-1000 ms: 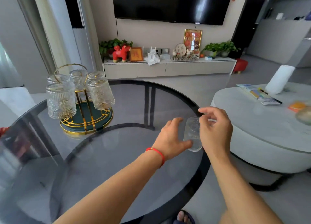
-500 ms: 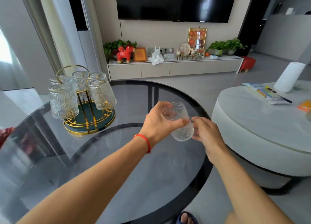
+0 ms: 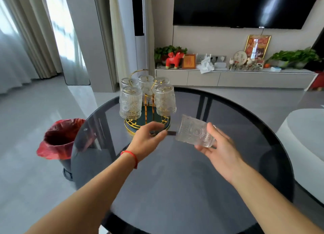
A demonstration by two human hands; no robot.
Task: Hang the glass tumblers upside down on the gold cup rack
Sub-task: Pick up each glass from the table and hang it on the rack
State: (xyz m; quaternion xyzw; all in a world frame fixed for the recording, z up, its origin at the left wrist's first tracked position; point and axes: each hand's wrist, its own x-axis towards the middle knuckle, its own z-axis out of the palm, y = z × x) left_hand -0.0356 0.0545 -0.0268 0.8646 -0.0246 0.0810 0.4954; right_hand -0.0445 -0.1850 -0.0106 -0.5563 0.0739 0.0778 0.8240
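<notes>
The gold cup rack (image 3: 147, 125) with a dark green base stands at the far side of the round dark glass table (image 3: 184, 172). Several ribbed glass tumblers (image 3: 130, 102) hang upside down on its arms. One more glass tumbler (image 3: 193, 131) lies tilted on its side in my right hand (image 3: 217, 146), just right of the rack's base, above the table. My left hand (image 3: 147, 140) hovers at the front edge of the rack's base with fingers apart and nothing in it.
A bin with a red bag (image 3: 59, 139) stands on the floor left of the table. A white round table (image 3: 305, 142) is at the right. A TV cabinet (image 3: 235, 77) with ornaments runs along the far wall.
The tumbler passed from my left hand to my right hand and was carried left toward the rack. My left hand let go and moved to the rack's base. The view swung left.
</notes>
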